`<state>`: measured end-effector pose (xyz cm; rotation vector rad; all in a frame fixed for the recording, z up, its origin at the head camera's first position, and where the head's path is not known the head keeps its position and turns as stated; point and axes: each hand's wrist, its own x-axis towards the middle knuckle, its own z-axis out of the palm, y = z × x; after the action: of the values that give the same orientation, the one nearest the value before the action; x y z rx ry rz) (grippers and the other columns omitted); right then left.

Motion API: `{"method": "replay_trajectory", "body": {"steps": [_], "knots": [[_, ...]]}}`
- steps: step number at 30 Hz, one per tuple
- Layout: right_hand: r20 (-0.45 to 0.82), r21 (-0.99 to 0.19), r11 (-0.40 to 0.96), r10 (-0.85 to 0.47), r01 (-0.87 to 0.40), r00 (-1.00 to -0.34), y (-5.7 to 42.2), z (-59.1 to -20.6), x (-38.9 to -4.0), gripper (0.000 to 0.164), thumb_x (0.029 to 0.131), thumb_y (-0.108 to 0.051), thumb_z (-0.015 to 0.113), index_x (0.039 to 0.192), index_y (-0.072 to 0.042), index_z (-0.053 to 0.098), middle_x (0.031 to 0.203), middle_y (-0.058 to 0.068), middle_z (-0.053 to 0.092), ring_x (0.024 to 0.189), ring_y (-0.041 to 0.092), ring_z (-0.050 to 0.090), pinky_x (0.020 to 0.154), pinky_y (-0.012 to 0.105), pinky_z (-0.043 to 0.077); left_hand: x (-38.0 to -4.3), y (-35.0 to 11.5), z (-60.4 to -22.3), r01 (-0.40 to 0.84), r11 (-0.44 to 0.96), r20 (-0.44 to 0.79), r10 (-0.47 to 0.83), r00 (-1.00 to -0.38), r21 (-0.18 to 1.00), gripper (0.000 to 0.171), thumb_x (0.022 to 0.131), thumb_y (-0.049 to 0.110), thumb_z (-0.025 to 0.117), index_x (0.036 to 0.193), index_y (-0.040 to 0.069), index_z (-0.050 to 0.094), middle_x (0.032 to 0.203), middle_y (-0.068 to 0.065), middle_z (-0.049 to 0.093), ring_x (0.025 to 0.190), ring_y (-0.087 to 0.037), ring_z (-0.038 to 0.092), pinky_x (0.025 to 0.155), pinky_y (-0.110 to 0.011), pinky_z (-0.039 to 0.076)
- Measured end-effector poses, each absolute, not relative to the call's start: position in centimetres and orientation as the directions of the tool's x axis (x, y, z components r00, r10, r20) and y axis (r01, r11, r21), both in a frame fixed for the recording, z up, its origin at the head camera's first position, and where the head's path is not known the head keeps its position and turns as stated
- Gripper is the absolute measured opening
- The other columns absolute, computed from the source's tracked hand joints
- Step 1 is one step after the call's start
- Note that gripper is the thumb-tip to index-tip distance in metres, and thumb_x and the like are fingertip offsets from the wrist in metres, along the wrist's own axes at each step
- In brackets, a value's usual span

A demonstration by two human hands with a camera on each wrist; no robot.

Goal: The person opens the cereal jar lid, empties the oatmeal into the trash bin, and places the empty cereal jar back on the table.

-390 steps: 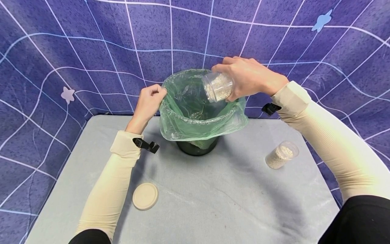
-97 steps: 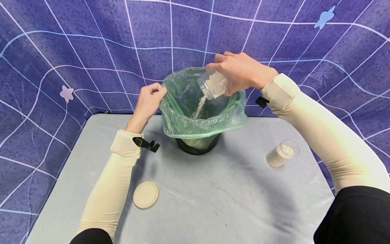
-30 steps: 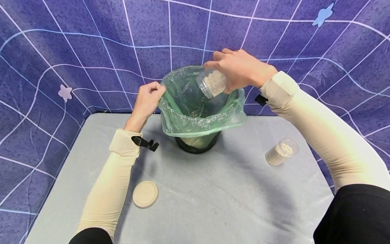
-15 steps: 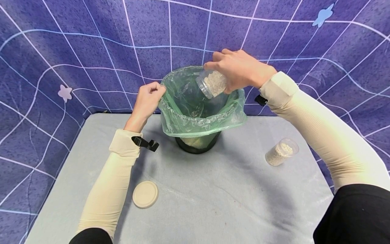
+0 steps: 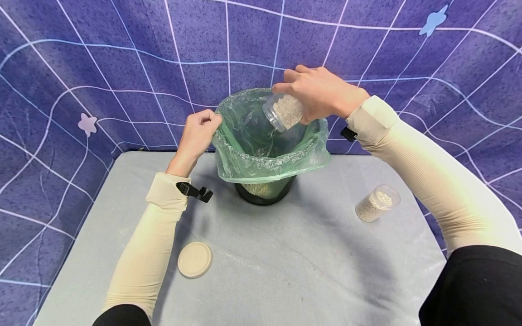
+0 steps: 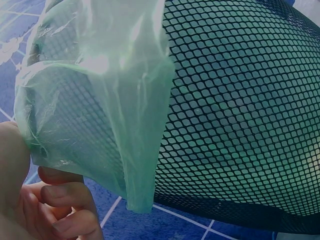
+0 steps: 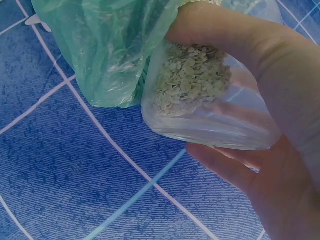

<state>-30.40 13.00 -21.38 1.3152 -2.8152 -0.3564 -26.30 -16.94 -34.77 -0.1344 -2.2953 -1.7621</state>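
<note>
My right hand (image 5: 322, 93) grips a clear jar (image 5: 287, 111) of pale flakes, like oats. The jar is tipped with its mouth down to the left, over the opening of a mesh trash bin (image 6: 245, 105). A green trash bag (image 5: 265, 168) lines this bin and folds over its rim. At the rim's left side, my left hand (image 5: 197, 136) pinches the bag's edge between thumb and fingers. In the right wrist view, flakes (image 7: 192, 77) still lie inside the jar, with fingers and thumb around it. A few bits show below the jar's mouth.
A second clear jar (image 5: 376, 204) with pale flakes stands uncapped at the table's right. A round cream lid (image 5: 195, 260) lies at front left on the grey-clothed table (image 5: 285, 271). Behind the bin hangs a purple gridded curtain (image 5: 195, 45).
Since 13 seconds ago the right hand has moved slightly left and tipped the jar further. A thick stream of flakes fell about 3 seconds ago; now it is sparse. The left hand stays put.
</note>
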Motion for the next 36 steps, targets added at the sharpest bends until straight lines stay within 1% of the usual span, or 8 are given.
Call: {"method": "replay_trajectory", "body": {"steps": [7,19,29,36], "knots": [[-0.085,0.214,0.617,-0.761,-0.757,-0.644,12.97,-21.29,-30.42,0.102,0.071,-0.012,0.097,0.160,-0.015,0.048,0.136,0.021,0.053,0.116,0.041,0.051,0.090,0.065,0.054,-26.28,-16.91,-34.71,0.216,0.270,0.245,-0.079,-0.966,0.938,0.025,0.095,0.018,0.062,0.070,0.016,0.059,0.063,0.011,0.046,0.072,-0.013,0.046,0.071,-0.030,0.037],[-0.096,0.203,0.616,-0.761,-0.761,-0.642,13.02,-21.34,-30.35,0.101,0.070,-0.011,0.096,0.160,-0.017,0.049,0.137,0.020,0.053,0.118,0.041,0.051,0.092,0.066,0.054,-26.28,-16.93,-34.74,0.213,0.266,0.241,-0.080,-0.967,0.940,0.026,0.096,0.019,0.063,0.071,0.017,0.059,0.064,0.011,0.048,0.073,-0.013,0.048,0.072,-0.030,0.038],[-0.105,0.223,0.603,-0.766,-0.766,-0.634,12.83,-21.27,-30.38,0.102,0.071,-0.013,0.096,0.160,-0.013,0.047,0.138,0.020,0.053,0.122,0.042,0.051,0.094,0.066,0.053,-26.24,-16.95,-34.76,0.216,0.256,0.244,-0.080,-0.967,0.942,0.026,0.095,0.017,0.062,0.070,0.016,0.058,0.063,0.011,0.047,0.073,-0.013,0.047,0.072,-0.030,0.038],[-0.120,0.233,0.598,-0.765,-0.767,-0.633,12.70,-21.24,-30.37,0.101,0.072,-0.013,0.096,0.161,-0.012,0.046,0.135,0.021,0.052,0.119,0.042,0.051,0.094,0.065,0.053,-26.21,-16.95,-34.71,0.211,0.265,0.240,-0.082,-0.967,0.941,0.026,0.095,0.018,0.062,0.070,0.016,0.058,0.063,0.011,0.047,0.073,-0.014,0.046,0.072,-0.030,0.038]]}}
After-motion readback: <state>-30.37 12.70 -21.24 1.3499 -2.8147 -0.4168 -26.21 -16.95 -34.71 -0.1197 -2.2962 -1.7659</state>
